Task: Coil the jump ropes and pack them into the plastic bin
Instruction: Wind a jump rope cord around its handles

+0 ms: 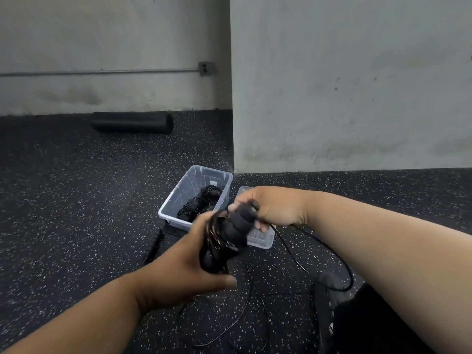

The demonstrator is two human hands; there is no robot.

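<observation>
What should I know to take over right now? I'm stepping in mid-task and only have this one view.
Left hand: grips the rope bundle, handles and wound cord, from below.
Right hand: curled around the bundle's top end, where cord runs off.
Bin: open on the floor ahead; coiled ropes already lie inside. Its lid lies beside it, partly hidden by the hands.
Done: some ropes packed.
Left: loose cord trails on the floor, so finish winding, then place the bundle in the bin. Another handle lies on the floor near the bin.
</observation>
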